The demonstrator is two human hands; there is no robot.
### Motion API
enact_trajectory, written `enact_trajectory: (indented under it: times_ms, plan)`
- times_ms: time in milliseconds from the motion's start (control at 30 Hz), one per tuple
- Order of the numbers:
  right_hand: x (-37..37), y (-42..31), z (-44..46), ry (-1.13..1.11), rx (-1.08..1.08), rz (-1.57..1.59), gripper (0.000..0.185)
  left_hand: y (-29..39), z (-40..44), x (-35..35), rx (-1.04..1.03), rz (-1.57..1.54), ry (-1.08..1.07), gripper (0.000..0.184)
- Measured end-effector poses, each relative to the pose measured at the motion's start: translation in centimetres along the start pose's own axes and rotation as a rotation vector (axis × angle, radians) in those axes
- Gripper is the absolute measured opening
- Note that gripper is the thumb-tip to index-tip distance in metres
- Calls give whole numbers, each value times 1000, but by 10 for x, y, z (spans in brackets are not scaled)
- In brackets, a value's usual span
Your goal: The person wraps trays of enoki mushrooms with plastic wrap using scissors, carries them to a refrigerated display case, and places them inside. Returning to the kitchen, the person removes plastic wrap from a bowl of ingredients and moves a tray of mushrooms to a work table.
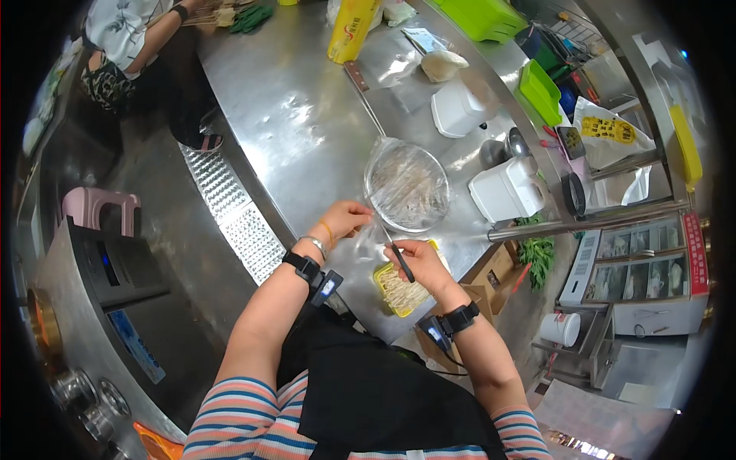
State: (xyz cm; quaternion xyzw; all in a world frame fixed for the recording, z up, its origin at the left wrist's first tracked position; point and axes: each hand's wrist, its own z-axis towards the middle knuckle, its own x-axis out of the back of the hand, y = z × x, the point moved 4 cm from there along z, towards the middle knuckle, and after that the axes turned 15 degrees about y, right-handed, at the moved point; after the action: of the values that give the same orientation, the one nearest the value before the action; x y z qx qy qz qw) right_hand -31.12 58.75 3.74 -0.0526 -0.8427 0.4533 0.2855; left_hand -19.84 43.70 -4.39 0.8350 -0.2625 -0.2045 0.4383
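A round metal bowl (406, 188) stands on the steel table, with clear cling film (405, 172) stretched over it. Under the film lies a pale, stringy food that I cannot name. My left hand (345, 221) is at the bowl's near left edge, its fingertips pinching a loose end of the film. Close by, my right hand (423, 264) grips a slim black-handled knife (402, 262), its thin blade pointing up toward the film. Below my right hand is a yellow-edged tray (404, 313) of thin pale strands.
A cleaver (356, 77) lies beyond the bowl, near a yellow cling film box (353, 31). White plastic containers (506, 190) stand on the right. A co-worker (126, 46) is at the table's far left. A pink stool (101, 208) stands on the floor.
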Motion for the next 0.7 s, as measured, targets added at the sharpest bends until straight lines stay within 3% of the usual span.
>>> enact_trajectory:
  times_ms: [67,167,200,233,267,300,367,467,567,700]
  plan:
    - [5,7,-8,19,35,-15,35,-4,0,-6,-31,-34,63,12]
    - [31,22,-20,135,205,27,36,-11,-3,-9,83,-107,164,9]
    - [46,22,-19,143,205,30,36,-27,8,-10,96,-301,164,9]
    - [75,22,-16,365,239,-105,35,-29,10,-12,108,-488,156,10]
    - [97,21,-14,580,268,-247,34,-34,11,-10,108,-480,148,10]
    - [109,23,-9,594,262,-244,34,-32,8,-10,130,-546,110,13]
    - [129,31,1,676,353,-671,35,-35,11,-8,157,-604,49,16]
    - [140,60,24,641,305,-762,39,-41,21,-7,175,-607,-89,18]
    - [132,74,44,613,259,-864,37,-40,15,-2,218,-574,-35,20]
    - [113,65,50,544,223,-950,37,-30,-3,-8,109,-472,41,24]
